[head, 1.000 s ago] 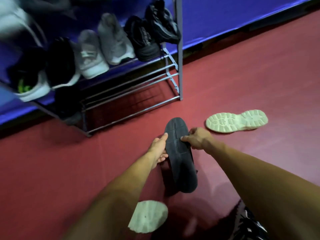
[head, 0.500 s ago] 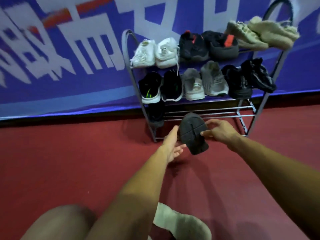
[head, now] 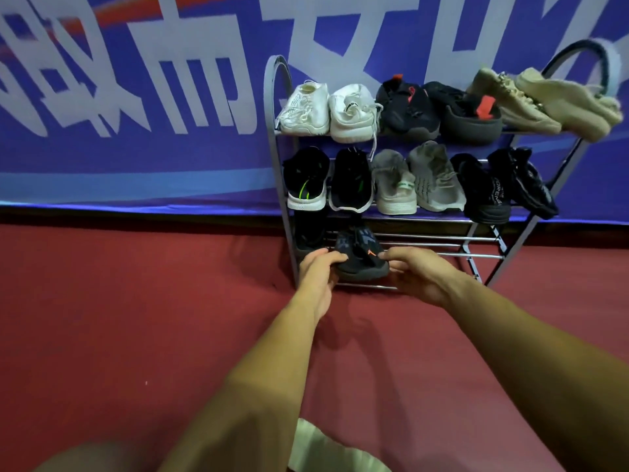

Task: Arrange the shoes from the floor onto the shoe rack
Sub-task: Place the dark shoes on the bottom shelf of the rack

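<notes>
A black shoe (head: 360,257) with an orange mark sits upright on the bottom tier of the grey metal shoe rack (head: 476,256), near its left end. My left hand (head: 320,270) grips its left side and my right hand (head: 417,272) grips its right side. Another black shoe (head: 308,233) stands just left of it on the same tier, partly in shadow. The top and middle tiers each carry several shoes: white, black and beige above, black and grey below.
A pale shoe (head: 326,451) lies on the red floor at the bottom edge, between my arms. A blue banner (head: 136,114) with white characters hangs behind the rack. The right part of the bottom tier shows bare rails.
The black shoe was sole-up in my hands above the floor. It has been turned upright and moved forward onto the bottom tier. Both hands now clasp its sides.
</notes>
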